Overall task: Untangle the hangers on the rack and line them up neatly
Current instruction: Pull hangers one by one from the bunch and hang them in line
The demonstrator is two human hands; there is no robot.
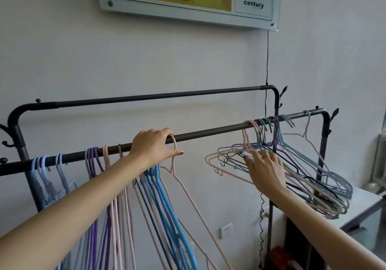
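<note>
While our left hand [153, 147] pinches a pink hanger [189, 196] on the rail [208, 132], our right hand [266, 172], fingers extended, touches the tangle [302, 165] at 3 o'clock

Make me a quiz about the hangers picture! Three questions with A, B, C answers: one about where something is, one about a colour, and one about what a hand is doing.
1. Where is the tangled bunch of hangers?
A. Near the right end of the front rail
B. On the back rail
C. On the floor

2. What colour is the hanger at the left hand?
A. Black
B. Pale pink
C. Green

3. What is the right hand doing?
A. Hanging at the person's side
B. Holding the wall frame
C. Reaching into the tangled hangers

Answers: 1 A, their hooks crowd the front rail near its right post. 2 B, the hook by the thumb is pale pink. 3 C, its fingers touch the pink and green hangers there.
</note>
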